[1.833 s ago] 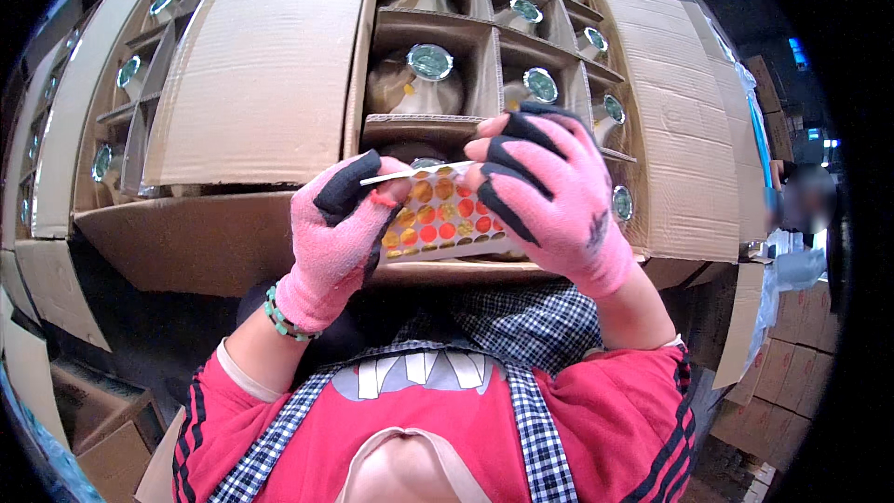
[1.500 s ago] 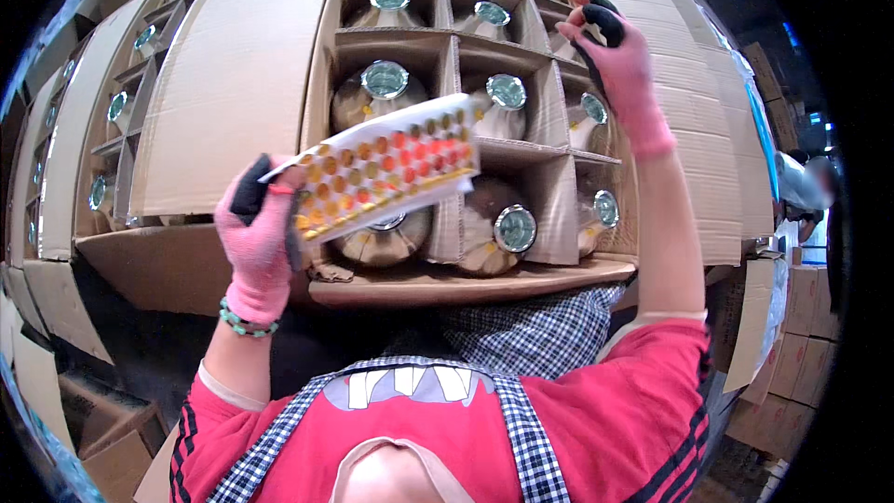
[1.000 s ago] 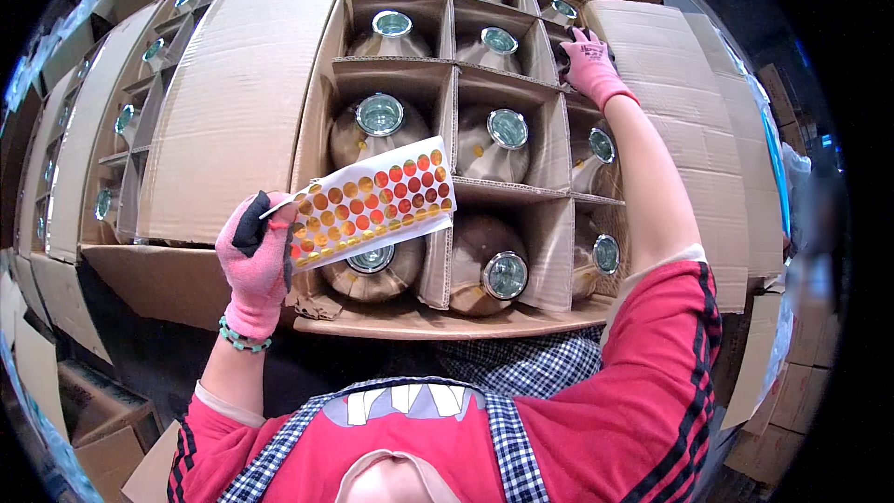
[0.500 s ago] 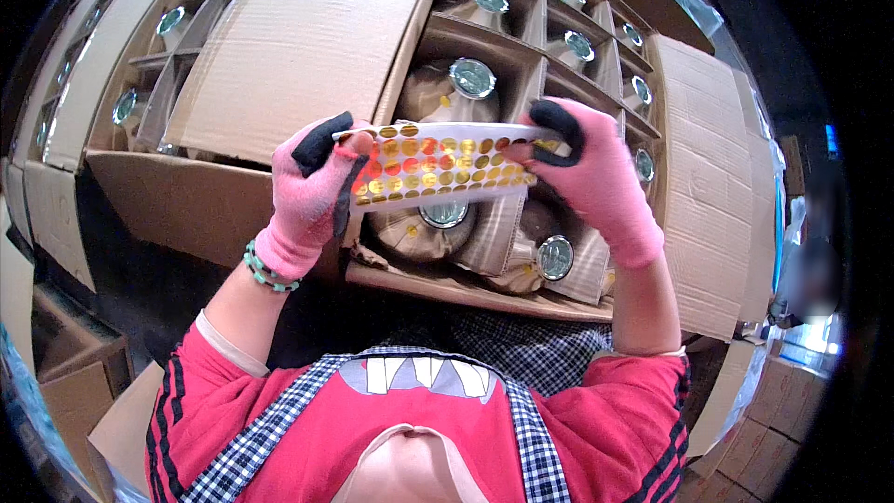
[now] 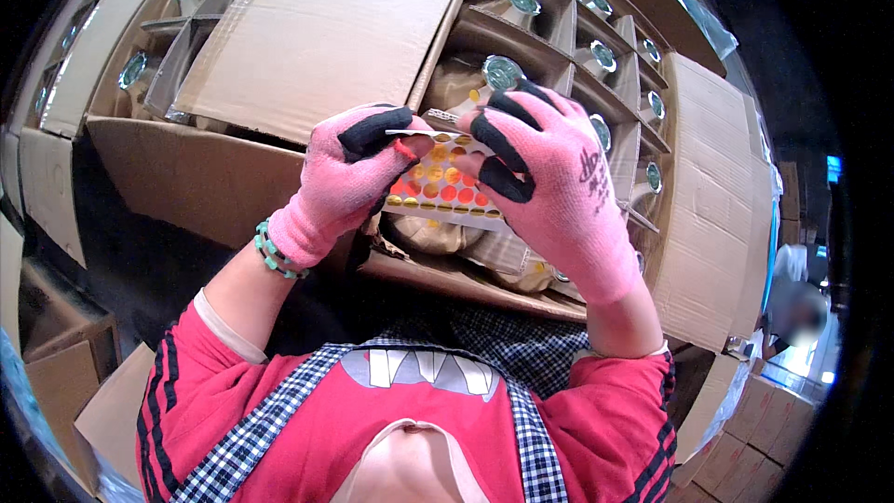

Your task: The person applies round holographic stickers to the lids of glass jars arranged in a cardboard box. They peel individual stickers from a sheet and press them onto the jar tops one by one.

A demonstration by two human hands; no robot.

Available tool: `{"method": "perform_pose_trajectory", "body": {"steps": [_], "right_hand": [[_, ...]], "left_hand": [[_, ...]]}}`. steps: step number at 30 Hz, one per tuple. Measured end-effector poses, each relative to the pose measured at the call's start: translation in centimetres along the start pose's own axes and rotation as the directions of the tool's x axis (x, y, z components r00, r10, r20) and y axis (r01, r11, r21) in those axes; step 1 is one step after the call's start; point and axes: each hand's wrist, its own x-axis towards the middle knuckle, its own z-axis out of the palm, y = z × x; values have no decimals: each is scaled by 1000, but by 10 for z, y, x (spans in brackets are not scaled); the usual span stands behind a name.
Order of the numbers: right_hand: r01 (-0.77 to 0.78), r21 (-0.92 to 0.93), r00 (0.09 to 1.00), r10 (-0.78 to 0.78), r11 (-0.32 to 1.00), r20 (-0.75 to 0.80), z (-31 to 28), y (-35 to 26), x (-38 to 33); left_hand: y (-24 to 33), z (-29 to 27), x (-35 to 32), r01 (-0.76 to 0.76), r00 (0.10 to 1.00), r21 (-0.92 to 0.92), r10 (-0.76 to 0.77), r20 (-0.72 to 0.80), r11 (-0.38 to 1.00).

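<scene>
A white sticker sheet with rows of round gold stickers, some glinting orange, is held over an open carton. At its left end, my left hand, in a pink glove with black-wrapped fingers, pinches it between thumb and fingers. My right hand, gloved alike, is curled over the sheet's right part with bare thumb and fingertip at its face; it hides that end. Beneath, the cardboard carton holds several bulbous bottles wrapped in brown paper, among them a bottle with a shiny round top just beyond my right hand.
Cardboard dividers separate the bottles. One wide carton flap lies open to the left, another flap to the right. A second carton with similar bottles stands at left. Stacked boxes are at lower right.
My right hand has moved left from the sheet's right end to over its face. My left hand has shifted slightly right, and the view has shifted a little.
</scene>
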Motion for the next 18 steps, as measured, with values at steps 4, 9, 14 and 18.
{"method": "perform_pose_trajectory", "body": {"steps": [4,9,14,18], "right_hand": [[13,69,998,-9,998,-60,8,0,5],[-87,193,995,96,977,-36,15,1,7],[-164,251,986,169,954,2,17,0,3],[-162,188,986,167,969,-12,17,-3,2]], "left_hand": [[4,-4,1,164,986,-76,-163,21,983],[1,-7,3,6,998,141,-16,69,990],[2,-6,2,-2,998,198,-9,54,980],[2,-7,2,-37,999,190,30,40,981]]}}
